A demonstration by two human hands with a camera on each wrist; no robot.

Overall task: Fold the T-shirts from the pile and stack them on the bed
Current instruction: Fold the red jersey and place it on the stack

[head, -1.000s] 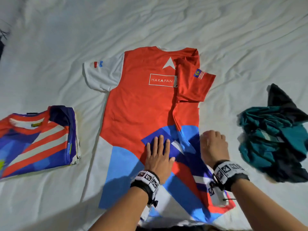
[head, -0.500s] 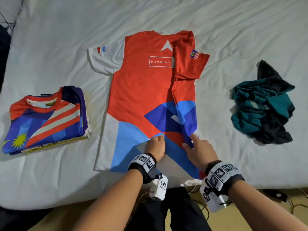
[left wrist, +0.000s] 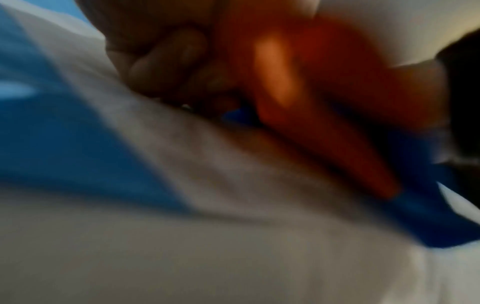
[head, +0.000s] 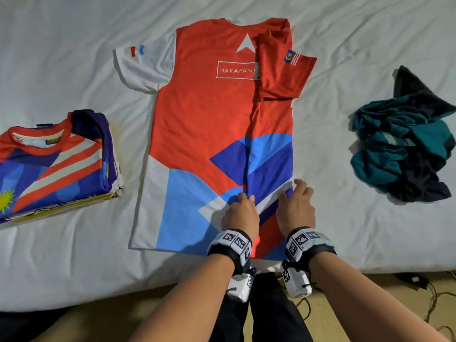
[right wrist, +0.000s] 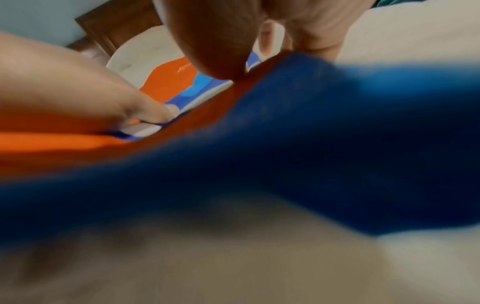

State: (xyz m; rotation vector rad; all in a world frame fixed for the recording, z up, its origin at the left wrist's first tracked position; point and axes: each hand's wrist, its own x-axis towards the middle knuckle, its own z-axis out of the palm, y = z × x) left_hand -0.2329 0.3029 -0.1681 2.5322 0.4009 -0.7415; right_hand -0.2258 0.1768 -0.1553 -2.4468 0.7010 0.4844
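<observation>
- Jersey cloth: the red T-shirt (head: 204,124) lies back-up on the bed (head: 74,33), right side already folded inward; it looks thin, light, limp and probably slippery.
- Left hand (head: 240,214) curls onto the fold's edge near the hem; whether it pinches, I cannot tell.
- Right hand (head: 296,208) pinches the flap's outer edge.
- Best gripped at hem and shoulder.

Most of the head view is filled by a bed (head: 74,255) covered with a creased white sheet. Below the bed's near edge, a pale wooden floor (head: 370,314) is seen, with dark cables (head: 419,282) lying on it. In the right wrist view, a dark wooden headboard (right wrist: 114,26) is set against a pale wall (right wrist: 39,16) beyond the bed.
</observation>
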